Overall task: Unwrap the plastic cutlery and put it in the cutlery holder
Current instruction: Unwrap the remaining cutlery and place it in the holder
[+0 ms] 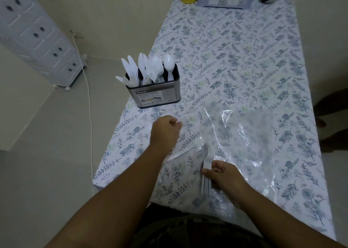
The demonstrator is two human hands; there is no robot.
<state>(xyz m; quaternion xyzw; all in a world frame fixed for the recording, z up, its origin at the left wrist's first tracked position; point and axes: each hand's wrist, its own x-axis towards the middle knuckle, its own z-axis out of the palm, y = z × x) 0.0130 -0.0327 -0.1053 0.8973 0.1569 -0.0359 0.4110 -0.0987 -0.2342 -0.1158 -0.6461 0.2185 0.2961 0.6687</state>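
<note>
Cream walls point(116, 12) meet a pale tiled floor point(47, 163); a white drawer cabinet point(37, 33) stands beside a floral-clothed table point(244, 59).

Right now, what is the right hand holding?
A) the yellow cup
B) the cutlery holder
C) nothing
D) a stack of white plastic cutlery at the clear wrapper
D: the right hand grips a stack of white plastic cutlery lying partly inside the clear wrapper, well apart from the cutlery holder.

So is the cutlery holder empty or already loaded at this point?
Loaded. The cutlery holder stands upright with white knives, forks and spoons sticking out of its top.
</note>
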